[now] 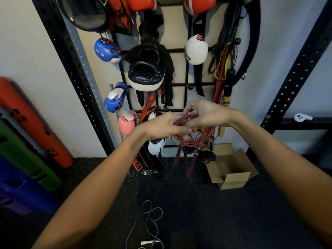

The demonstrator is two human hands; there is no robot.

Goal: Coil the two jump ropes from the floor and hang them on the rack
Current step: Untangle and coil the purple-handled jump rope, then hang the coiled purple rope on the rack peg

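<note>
Pinkish-red coiled rope [195, 141]; pale grey, perhaps white, loose rope [150, 219] on black speckled floor [206, 209]; blue-and-white glove [115, 100]; brown cardboard box [231, 169].

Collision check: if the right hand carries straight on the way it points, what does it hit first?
Likely the left hand, right ahead on the pink rope coil that it and the right hand both grip. The rack lies behind; depth is unclear.

There are 2 hands, the left hand [161, 127] and the right hand [206, 114], and both grip 1 coiled red jump rope [194, 139]. 1 grey jump rope [150, 218] lies on the near floor [197, 212]. The far rack [179, 84] carries 2 blue gloves [107, 50], 2 white gloves [195, 50], 1 pink glove [126, 124] and 1 black pad [146, 73]. 4 coloured tubes [34, 123] lean at the left. 1 open cardboard box [231, 169] sits at the right.
</note>
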